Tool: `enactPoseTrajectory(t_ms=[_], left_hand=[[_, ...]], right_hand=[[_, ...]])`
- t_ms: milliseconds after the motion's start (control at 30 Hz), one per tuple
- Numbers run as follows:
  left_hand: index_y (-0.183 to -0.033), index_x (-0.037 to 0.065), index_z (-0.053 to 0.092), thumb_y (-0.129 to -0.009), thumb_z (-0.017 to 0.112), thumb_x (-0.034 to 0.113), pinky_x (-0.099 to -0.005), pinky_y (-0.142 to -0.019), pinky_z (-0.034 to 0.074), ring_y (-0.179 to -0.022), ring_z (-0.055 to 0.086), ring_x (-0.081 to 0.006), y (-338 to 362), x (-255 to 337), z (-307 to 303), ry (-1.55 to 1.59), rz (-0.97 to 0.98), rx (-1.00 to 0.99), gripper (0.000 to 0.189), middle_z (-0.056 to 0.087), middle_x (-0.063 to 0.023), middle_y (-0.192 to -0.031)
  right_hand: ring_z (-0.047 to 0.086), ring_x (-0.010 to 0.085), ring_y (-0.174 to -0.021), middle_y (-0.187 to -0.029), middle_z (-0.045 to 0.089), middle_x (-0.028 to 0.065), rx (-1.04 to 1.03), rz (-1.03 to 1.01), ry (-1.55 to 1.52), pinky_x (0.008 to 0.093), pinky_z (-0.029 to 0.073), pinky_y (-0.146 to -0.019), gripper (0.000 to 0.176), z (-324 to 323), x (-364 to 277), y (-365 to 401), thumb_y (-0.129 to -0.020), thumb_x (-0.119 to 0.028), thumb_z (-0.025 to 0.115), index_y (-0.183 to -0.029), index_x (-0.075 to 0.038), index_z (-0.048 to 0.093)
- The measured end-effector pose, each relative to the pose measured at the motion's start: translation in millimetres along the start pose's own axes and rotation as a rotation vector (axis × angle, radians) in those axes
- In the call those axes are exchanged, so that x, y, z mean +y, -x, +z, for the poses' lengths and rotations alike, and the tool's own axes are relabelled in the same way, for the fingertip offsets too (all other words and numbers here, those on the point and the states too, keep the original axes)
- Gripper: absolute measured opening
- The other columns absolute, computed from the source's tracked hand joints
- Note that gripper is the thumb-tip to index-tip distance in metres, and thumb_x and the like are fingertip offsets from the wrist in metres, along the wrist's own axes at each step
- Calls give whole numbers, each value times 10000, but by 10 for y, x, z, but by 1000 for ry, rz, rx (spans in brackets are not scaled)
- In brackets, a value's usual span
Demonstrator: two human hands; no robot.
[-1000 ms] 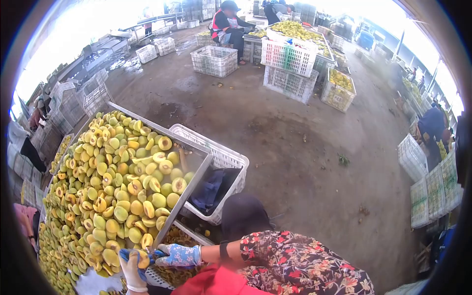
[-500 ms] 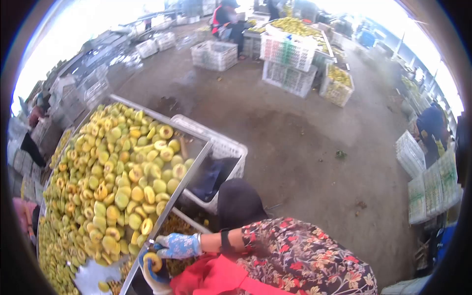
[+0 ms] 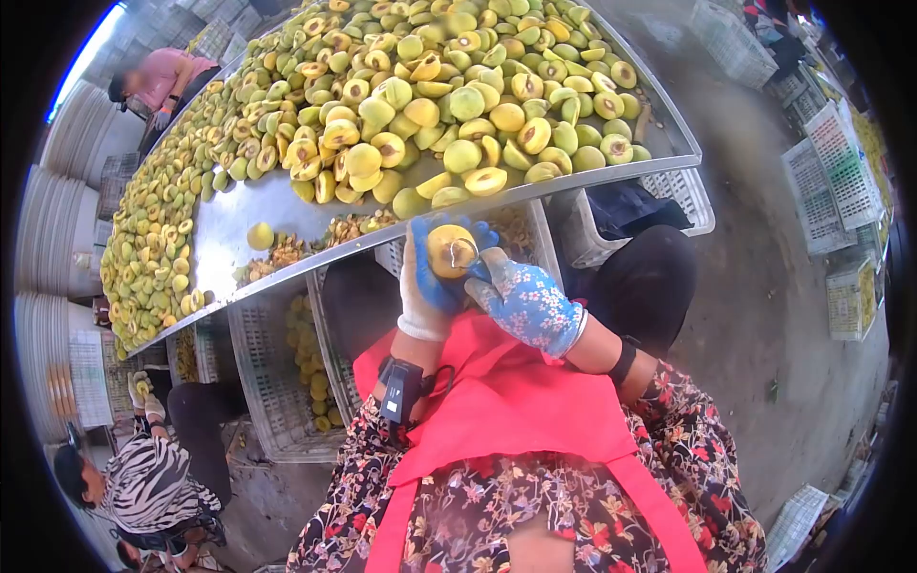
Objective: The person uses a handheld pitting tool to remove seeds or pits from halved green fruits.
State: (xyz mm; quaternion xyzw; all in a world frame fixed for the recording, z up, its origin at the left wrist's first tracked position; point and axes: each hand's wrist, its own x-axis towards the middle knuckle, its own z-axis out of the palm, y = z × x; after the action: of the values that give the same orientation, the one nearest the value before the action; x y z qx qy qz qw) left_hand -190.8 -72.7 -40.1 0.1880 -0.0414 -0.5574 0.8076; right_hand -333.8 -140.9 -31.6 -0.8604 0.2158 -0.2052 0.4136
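Close to the metal tray's front edge, my left hand [image 3: 423,298], in a white glove with a blue palm, is closed around a yellow halved stone fruit [image 3: 447,252]. Its cut face and brown centre point up. My right hand [image 3: 530,301], in a blue flowered glove, has its fingers pinched against the fruit's right side. A thin pale curved shape shows on the cut face, but whatever the right fingers hold is mostly hidden. Many green-yellow fruit halves [image 3: 468,103] are heaped on the tray [image 3: 222,224] just beyond my hands.
Brown scraps [image 3: 291,250] lie along the tray's edge. Below stand a crate with fruit [image 3: 272,382] and a white crate holding dark cloth [image 3: 702,212]. One person in pink [image 3: 162,81] and another in a striped top [image 3: 158,482] are at the left. Stacked crates [image 3: 831,172] stand right.
My view has swung down and left, so the tray, my lap and both hands sit more centrally. The halved fruit is still in my left hand, with the right hand beside it.
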Motion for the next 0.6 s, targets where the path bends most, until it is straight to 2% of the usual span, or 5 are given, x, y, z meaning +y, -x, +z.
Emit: enactPoseTrajectory(t_ms=[233,433,500,567,600], left_hand=[[-1173,71,531,-1059,425,383,-538,-952,532,-1024,650,-340,78,-74,-107,-278,204,83,349,633,-143,-1094],[-1287,45,502,-1068,407,359,-500,-893,567,-980,660,-331,49,-63,-316,-985,526,78,394,613,-149,-1136],[-1289,30,515,-1068,409,350,-486,-869,576,-951,667,-329,76,24,-210,-369,193,63,403,623,-153,-1116],[-1258,13,534,-1064,424,356,-475,-834,585,-915,675,-318,81,35,-234,-432,216,83,409,635,-154,-1082],[-1242,5,544,-1063,431,359,-469,-817,589,-897,678,-312,79,31,-242,-463,230,87,413,641,-154,-1065]], right_hand=[[646,465,-755,-787,657,268,-16,73,-180,527,505,-649,326,283,38,13,-954,-282,600,-1059,12,508],[639,489,-870,-877,655,304,-141,178,-343,504,506,-708,318,262,-55,-68,-964,-252,576,-1074,38,505],[648,460,-827,-854,655,273,-110,127,-330,492,506,-682,313,315,-5,-64,-971,-263,572,-1070,27,511],[667,397,-705,-784,656,206,-40,2,-349,473,510,-608,303,464,127,-61,-983,-288,567,-1055,4,524],[618,326,-632,-745,605,146,-184,242,-570,426,484,-563,289,321,-58,-103,-994,-307,552,-1045,-23,535]])
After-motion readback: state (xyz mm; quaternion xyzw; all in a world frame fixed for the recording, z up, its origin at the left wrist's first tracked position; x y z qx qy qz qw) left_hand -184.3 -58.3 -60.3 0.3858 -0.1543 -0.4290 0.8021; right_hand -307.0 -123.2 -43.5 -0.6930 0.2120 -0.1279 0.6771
